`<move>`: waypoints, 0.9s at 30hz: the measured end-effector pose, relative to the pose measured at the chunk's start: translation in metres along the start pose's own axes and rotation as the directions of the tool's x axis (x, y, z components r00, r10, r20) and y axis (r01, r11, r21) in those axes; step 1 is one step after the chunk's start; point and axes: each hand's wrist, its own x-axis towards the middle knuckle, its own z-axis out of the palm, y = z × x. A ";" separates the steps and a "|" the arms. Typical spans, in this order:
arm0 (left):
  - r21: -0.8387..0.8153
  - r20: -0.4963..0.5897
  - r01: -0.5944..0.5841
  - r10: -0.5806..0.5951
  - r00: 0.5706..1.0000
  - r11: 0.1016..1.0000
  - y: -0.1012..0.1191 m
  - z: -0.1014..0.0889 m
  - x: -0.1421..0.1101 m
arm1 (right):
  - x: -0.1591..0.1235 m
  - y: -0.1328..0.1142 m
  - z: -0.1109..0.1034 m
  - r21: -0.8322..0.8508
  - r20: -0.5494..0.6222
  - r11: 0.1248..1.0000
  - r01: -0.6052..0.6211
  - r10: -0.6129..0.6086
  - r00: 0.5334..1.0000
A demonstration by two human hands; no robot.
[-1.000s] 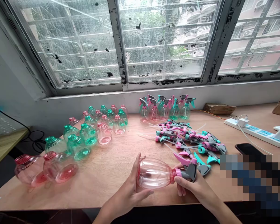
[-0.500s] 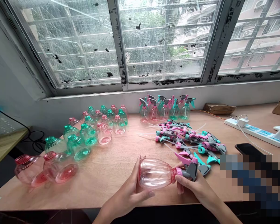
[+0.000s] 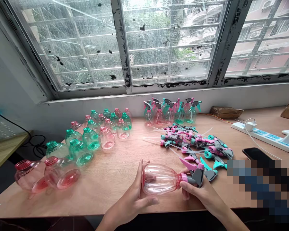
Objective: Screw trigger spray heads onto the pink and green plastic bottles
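Note:
A clear pink spray bottle (image 3: 161, 179) lies sideways between my hands, above the front of the table. My left hand (image 3: 132, 195) cups its base, thumb along the near side. At the neck, my right hand (image 3: 199, 192) grips the pink collar and the grey-and-pink trigger sprayer (image 3: 196, 176) fitted there; some of its fingers are hidden behind. Just beyond is a heap of loose pink, teal and grey trigger sprayers (image 3: 190, 141) with thin tubes.
Open pink and green bottles (image 3: 84, 154) stand in rows at the left. Several bottles with sprayers (image 3: 170, 112) stand by the wall. At the right are a white power strip (image 3: 265, 136), a dark phone (image 3: 257, 153) and a brown packet (image 3: 226, 112). The table's front edge is close.
Almost nothing differs. Both hands keep the same hold on the spray bottle, which shifts only very slightly.

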 end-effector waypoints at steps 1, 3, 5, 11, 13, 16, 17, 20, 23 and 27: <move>0.002 0.001 0.003 -0.003 1.000 1.000 0.000 0.000 0.000 | 0.000 0.000 0.000 -0.003 0.003 1.000 -0.002 0.002 1.000; 0.017 0.015 0.002 -0.002 1.000 1.000 0.000 0.000 0.000 | 0.000 0.001 -0.001 -0.013 0.007 1.000 -0.006 0.006 1.000; 0.034 0.025 -0.002 0.001 1.000 0.999 -0.001 -0.001 0.000 | 0.000 0.001 -0.001 -0.026 0.005 1.000 -0.003 0.004 1.000; 0.068 0.028 -0.020 0.018 0.999 0.997 -0.002 -0.002 0.000 | 0.000 0.000 -0.002 -0.020 0.005 1.000 -0.007 0.007 1.000; 0.055 0.032 -0.017 0.015 0.999 0.998 -0.001 -0.002 0.000 | 0.000 0.000 -0.002 -0.021 0.002 1.000 -0.005 0.005 1.000; 0.037 0.033 -0.003 0.001 0.999 0.999 -0.001 -0.002 0.000 | 0.000 0.001 -0.002 -0.027 -0.004 1.000 -0.002 0.002 1.000; 0.033 0.027 0.000 -0.001 1.000 0.999 0.000 -0.002 0.000 | 0.000 0.001 -0.002 -0.028 -0.002 1.000 -0.002 0.002 1.000; 0.036 0.002 -0.011 0.011 1.000 0.999 0.000 -0.002 0.000 | 0.000 0.001 -0.001 -0.028 0.006 1.000 -0.001 0.001 1.000; 0.041 0.019 -0.011 0.010 1.000 0.999 -0.001 -0.002 0.000 | 0.000 0.000 0.000 -0.020 -0.010 1.000 0.000 0.000 1.000; 0.069 0.024 -0.037 0.035 0.999 0.997 -0.002 -0.002 0.000 | 0.000 0.000 0.000 0.000 -0.022 1.000 -0.001 0.001 1.000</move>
